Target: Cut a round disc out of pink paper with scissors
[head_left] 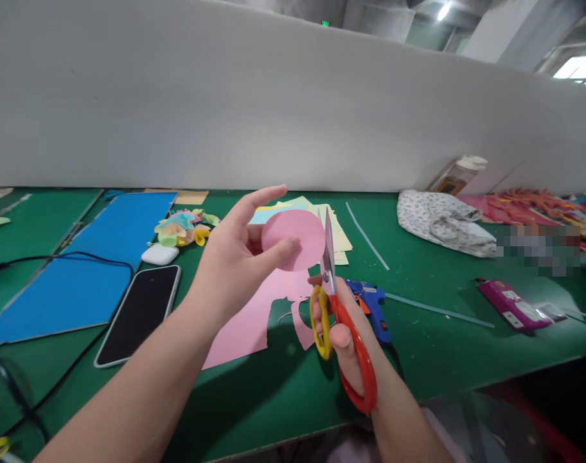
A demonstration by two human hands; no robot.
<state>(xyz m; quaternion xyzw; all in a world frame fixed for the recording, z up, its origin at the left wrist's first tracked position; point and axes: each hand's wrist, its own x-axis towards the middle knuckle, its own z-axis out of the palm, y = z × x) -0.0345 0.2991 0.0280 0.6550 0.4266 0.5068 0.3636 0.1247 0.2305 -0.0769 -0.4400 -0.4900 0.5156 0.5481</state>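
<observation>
Starting at the left of the green table (437, 366), a blue board (81, 283) slants from the far edge toward us, a black cable (18, 259) trailing over it. Beside it lie a dark-screened phone (141, 315), a small white case (160, 254) and, nearer the far edge, pastel paper petals (180, 228).

Now the middle! The left hand (232, 257) has its grip pinching a pink disc (302, 226), thumb across the face, fingers behind; the disc is up in the air, well in from the near edge, probably so its rim sits free for the blades. Below lies a cut-into pink sheet (245, 328), pastel sheets (340, 238) behind.

And here are the scissors (327, 276), points up, right at the disc's rim! The right hand (353, 310) has its grip closed around the handles, thumb in the red loop, fingers at the yellow one, likely for control; whether paper sits between the blades, I can't tell.

Further right, a blue glue gun (377, 315), a patterned cloth (435, 222) toward the far edge, and a purple device (512, 308) nearer the table's right end.
</observation>
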